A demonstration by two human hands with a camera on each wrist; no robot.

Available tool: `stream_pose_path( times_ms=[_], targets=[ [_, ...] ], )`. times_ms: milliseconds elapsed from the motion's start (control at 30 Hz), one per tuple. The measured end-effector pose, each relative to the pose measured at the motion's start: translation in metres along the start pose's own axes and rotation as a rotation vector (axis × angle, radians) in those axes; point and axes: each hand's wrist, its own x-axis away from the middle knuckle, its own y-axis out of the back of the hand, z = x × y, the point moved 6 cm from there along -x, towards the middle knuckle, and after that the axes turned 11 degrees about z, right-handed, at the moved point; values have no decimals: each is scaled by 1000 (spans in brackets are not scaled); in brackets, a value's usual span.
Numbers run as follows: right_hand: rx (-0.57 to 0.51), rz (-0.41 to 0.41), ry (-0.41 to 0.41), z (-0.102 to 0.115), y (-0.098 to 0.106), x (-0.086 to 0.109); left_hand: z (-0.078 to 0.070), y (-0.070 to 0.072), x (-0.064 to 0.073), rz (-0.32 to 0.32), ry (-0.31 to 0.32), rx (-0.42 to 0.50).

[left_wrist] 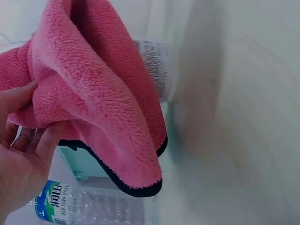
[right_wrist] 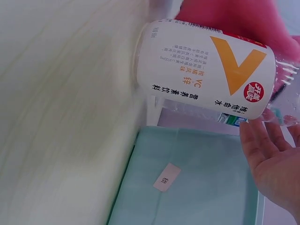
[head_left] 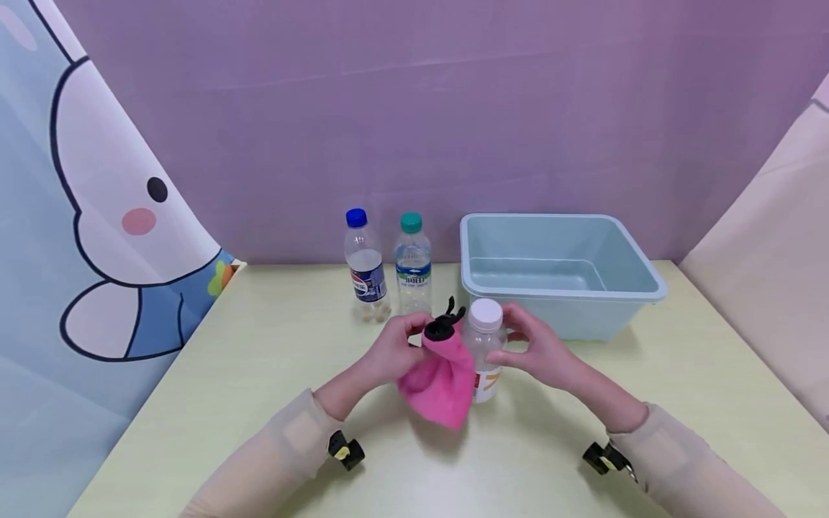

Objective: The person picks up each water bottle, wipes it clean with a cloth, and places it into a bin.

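Note:
My left hand (head_left: 400, 349) pinches a pink towel (head_left: 447, 381) with black edging, which hangs in loose folds. In the left wrist view the thumb and fingers press into the plush of the towel (left_wrist: 93, 79). My right hand (head_left: 540, 349) holds a clear bottle (head_left: 484, 345) with a white cap, thumb on its near side and fingers behind its shoulder. The right wrist view shows the bottle's white label with an orange V (right_wrist: 206, 65), fingertips at the clear part above it. The towel lies against the bottle's left side and hides part of it.
A light blue bin (head_left: 563, 309) stands behind the right hand, with a small paper label (right_wrist: 167, 177) on its side. To its left are a blue-capped bottle (head_left: 368, 270) and a green-capped bottle (head_left: 413, 262). A purple curtain (head_left: 401, 129) closes off the table's back.

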Motion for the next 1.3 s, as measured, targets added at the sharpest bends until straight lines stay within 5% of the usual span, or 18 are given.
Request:
stream_pose_path(
  times_ms=[267,500,867,1300],
  targets=[
    [8,0,29,2,0,-1,-25,11,-8,-77,-43,101],
    [20,4,57,3,-2,-2,-35,13,-12,-78,-49,86],
    [-4,-3,14,3,0,1,-6,1,-3,-3,-37,42],
    [-3,-2,-19,1,-1,0,18,-14,7,135,54,-84]
  ],
)
